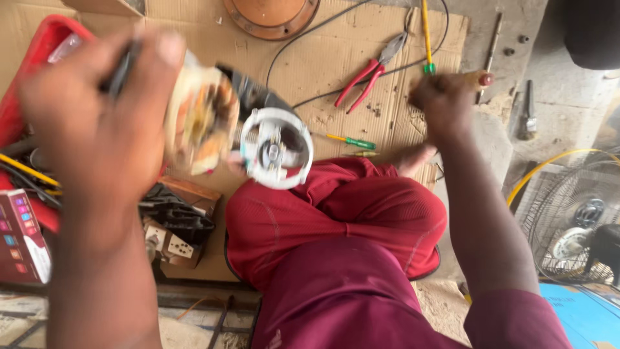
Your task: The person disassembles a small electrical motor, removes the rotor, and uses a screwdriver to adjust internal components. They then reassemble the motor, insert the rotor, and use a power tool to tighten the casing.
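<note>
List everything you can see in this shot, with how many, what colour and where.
Motor part: one, tan and orange, blurred, in left hand.
White round housing: one, centre, above the knees.
Pliers: one, red handles, on cardboard.
Screwdrivers: two, yellow-green, one mid cardboard, one top.
Cardboard: one, brown, on floor.
Round disc: one, orange-brown, top edge.
Fan guard: one, wire, right.
Wooden handle: one, in right hand.
Left hand: near left.
Right hand: upper right.

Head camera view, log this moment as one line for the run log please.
left hand: holds blurred fan motor | right hand: grips wooden-handled tool | cardboard: red pliers, green screwdriver
</note>
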